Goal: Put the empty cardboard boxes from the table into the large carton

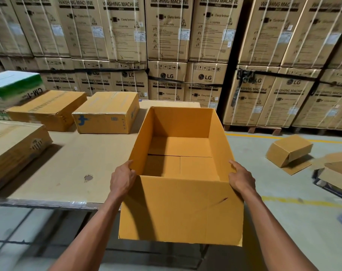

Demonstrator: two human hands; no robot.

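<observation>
**Open carton held by its near corners at the table's right end.**

The large open-topped orange-brown cardboard carton was held between both hands: the left hand and the right hand each gripped a near upper corner, fingers curled over the rim. It looked empty, so probably light, stiff but easily flexed at its thin walls; corner holds suit it best. Beyond the left grip, the closed brown boxes lay on the cardboard-covered table. Behind stood stacked washing-machine cartons; right of the grip, grey concrete floor.
</observation>
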